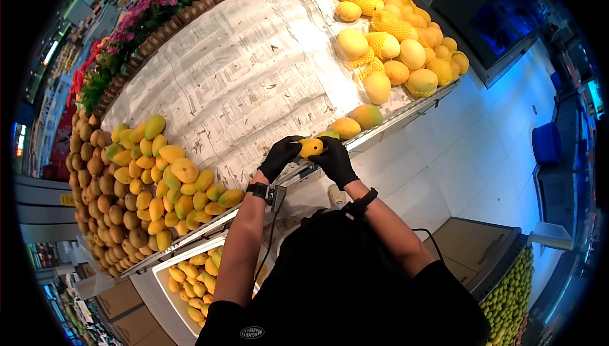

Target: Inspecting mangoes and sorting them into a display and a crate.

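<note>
Both my hands wear black gloves and meet at the front edge of a fruit display lined with printed paper [247,60]. Between them is a small yellow mango [311,147] with a dark spot on its skin. My left hand [280,156] grips its left side, and my right hand [334,159] holds it from the right. Just behind the right fingers a greenish mango [329,134] is partly hidden. Two larger mangoes, one yellow [346,128] and one green-tinged [366,116], lie in line along the edge to the right.
Heaped mangoes [176,179] and brown round fruit [109,208] fill the display's left end. Yellow fruit [411,54], some in foam nets, is piled at right. A white foam box [164,277] of mangoes stands below left. Flowers [138,22] and a low wooden fence [173,25] border the back.
</note>
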The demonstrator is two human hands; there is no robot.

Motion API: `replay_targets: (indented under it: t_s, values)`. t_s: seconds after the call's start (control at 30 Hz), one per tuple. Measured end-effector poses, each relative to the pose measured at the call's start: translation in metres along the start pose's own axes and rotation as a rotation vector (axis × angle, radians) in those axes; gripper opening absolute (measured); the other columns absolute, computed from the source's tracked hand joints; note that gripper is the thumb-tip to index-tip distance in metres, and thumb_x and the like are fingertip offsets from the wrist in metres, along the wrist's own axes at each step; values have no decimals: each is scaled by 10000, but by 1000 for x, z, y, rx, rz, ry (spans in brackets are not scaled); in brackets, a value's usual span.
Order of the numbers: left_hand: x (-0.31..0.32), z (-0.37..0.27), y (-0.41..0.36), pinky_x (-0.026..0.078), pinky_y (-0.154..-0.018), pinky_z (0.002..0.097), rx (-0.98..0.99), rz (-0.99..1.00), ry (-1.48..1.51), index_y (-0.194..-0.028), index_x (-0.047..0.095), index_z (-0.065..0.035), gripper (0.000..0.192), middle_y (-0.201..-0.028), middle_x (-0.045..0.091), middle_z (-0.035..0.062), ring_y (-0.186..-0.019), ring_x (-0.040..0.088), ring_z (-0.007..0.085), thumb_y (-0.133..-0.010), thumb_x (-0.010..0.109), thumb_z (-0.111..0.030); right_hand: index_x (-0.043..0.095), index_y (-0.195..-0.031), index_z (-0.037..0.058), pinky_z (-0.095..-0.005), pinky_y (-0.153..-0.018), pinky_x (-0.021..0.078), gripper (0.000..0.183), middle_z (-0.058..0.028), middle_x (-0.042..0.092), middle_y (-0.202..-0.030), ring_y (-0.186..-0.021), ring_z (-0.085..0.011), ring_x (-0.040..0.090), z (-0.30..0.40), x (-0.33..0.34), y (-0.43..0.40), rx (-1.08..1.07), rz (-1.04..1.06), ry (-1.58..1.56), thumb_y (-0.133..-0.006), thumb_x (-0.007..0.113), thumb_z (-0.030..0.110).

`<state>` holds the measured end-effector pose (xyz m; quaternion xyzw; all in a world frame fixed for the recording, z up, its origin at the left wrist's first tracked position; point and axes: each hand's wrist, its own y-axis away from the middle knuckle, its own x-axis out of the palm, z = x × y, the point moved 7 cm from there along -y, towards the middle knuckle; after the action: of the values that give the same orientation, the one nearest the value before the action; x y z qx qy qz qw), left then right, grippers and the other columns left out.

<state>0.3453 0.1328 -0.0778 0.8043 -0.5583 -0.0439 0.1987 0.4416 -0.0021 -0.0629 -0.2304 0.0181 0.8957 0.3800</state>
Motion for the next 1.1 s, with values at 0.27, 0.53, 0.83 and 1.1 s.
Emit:
replay_targets:
  t_s: [0.27,0.53,0.83,1.1]
  values:
    - [0,13,-23,457,-871,260,14,61,-190,-1184,596,-23,296,-1062,641,43,-967,573,120,-931,549,-169,561,-1157,-8,-314,-778,528,396,-169,642,-1041,-920,-246,661,-13,-4,21,79,2,-1,-787,695,46]
    - [-9,28,-31,467,-887,277,69,30,-173,-1160,618,-16,269,-1097,647,65,-981,590,139,-911,573,-107,526,-1177,0,-295,-767,528,408,-143,652,-991,-893,-215,667,-11,7,28,75,1,-183,-793,662,-2]
    - [2,13,-22,471,-908,303,139,-38,-413,-1175,625,-47,408,-1107,659,101,-1012,614,185,-793,711,-161,498,-1231,7,-382,-799,512,486,-222,632,-1024,-938,-343,633,-6,-4,20,132,86,-8,-764,631,20]
    - [22,-18,-12,498,-880,358,316,-84,-792,-1076,659,-55,477,-1087,652,164,-1002,630,307,-648,796,-217,465,-1268,83,-366,-720,533,521,-181,661,-946,-842,-301,668,2,4,11,33,129,37,-784,652,42]
